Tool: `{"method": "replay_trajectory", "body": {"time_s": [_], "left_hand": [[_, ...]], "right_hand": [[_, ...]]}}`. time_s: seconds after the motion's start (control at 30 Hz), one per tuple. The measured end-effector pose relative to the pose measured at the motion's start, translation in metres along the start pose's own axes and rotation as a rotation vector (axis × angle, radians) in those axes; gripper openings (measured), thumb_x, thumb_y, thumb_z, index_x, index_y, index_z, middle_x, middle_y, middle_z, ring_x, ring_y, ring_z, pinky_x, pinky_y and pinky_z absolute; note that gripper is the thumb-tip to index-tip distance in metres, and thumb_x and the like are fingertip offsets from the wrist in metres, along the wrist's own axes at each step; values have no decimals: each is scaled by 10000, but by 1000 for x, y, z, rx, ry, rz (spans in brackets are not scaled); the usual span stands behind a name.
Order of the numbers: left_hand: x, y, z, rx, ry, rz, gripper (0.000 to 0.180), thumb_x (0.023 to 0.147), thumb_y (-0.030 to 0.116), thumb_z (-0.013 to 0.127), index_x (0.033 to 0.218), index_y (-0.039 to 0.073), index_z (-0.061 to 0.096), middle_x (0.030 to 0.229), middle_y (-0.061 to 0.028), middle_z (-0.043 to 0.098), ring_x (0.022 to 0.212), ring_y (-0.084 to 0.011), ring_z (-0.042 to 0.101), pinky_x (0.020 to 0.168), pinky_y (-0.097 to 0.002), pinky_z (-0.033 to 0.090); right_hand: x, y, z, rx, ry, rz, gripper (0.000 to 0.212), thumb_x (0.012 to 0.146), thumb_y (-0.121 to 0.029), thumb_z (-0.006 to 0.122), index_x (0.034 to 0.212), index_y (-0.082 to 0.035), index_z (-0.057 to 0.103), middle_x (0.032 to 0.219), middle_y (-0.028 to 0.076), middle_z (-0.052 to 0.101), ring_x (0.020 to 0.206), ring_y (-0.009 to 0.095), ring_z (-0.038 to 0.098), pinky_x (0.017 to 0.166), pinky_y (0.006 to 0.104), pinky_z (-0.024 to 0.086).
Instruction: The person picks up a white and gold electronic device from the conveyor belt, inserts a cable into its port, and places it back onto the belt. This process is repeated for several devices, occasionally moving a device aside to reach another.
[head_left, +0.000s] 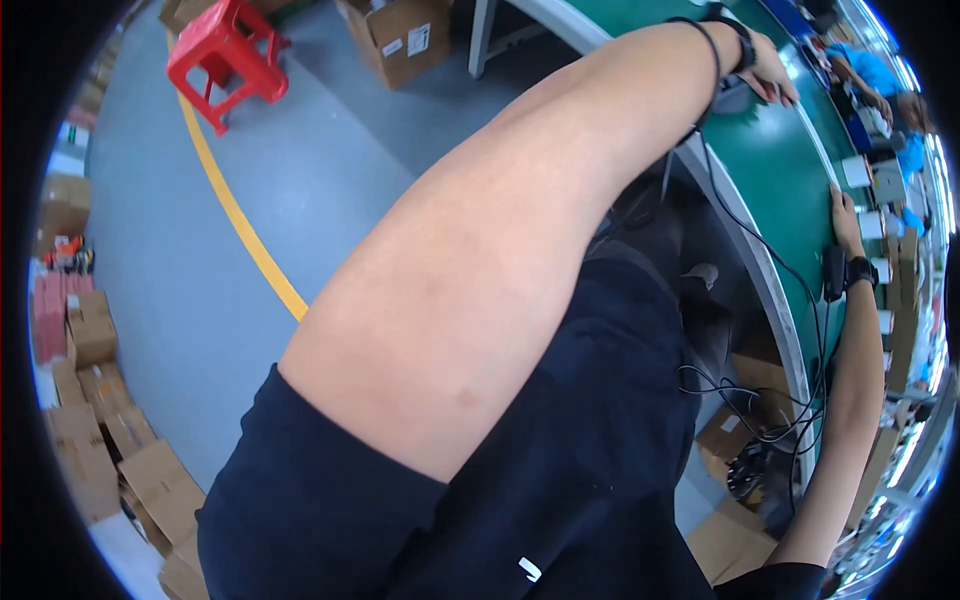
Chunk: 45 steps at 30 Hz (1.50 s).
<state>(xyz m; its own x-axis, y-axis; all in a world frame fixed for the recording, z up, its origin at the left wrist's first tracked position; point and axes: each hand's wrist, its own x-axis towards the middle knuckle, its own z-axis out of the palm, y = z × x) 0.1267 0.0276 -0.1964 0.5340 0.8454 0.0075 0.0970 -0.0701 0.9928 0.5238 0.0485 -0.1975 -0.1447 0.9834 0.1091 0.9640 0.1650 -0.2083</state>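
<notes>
My left hand, with a dark band and a black cord about its wrist, reaches over the green bench top. Its fingers curl down beside a dark grey object, partly hidden by the arm; what they hold is unclear. Farther right along the bench, my right hand has its fingers closed at the end of a thin white strip. That strip runs between both hands; I cannot tell whether it is held or belongs to the bench. A black box-shaped piece with a cable sits beside my right wrist.
Black cables hang over the bench's pale edge. White cups or small boxes line the far side, where a person in blue sits. A red stool, an open carton and stacked cartons stand on the floor.
</notes>
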Motion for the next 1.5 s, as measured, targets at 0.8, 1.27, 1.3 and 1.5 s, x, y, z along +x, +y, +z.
{"method": "replay_trajectory", "body": {"time_s": [0.8,1.27,1.3,1.5], "left_hand": [[-45,32,39,-220,208,-29,248,919,275,625,919,28,649,808,-47,650,751,-139,659,634,-273,539],[-56,40,-1,-1021,222,147,206,911,216,548,800,45,520,739,-66,536,741,-197,555,683,-316,438],[-57,42,-5,-960,279,151,207,922,219,537,817,42,520,744,-67,541,736,-191,558,671,-307,439],[-55,63,12,-614,560,86,216,961,227,500,854,40,501,737,-78,557,665,-173,557,608,-284,436]], "right_hand": [[-7,-118,-33,-434,52,7,593,915,-540,481,904,14,692,851,225,678,771,372,657,747,430,518],[128,-304,41,982,-147,-546,771,780,-387,771,1337,16,421,1292,178,538,1123,244,566,929,349,479],[127,-303,42,1137,-205,-443,716,798,-373,756,1319,4,441,1248,155,558,1085,216,577,911,339,486],[67,-283,19,1987,-358,-29,479,884,-308,654,1234,-16,509,1045,69,617,901,117,599,791,292,502]]}}
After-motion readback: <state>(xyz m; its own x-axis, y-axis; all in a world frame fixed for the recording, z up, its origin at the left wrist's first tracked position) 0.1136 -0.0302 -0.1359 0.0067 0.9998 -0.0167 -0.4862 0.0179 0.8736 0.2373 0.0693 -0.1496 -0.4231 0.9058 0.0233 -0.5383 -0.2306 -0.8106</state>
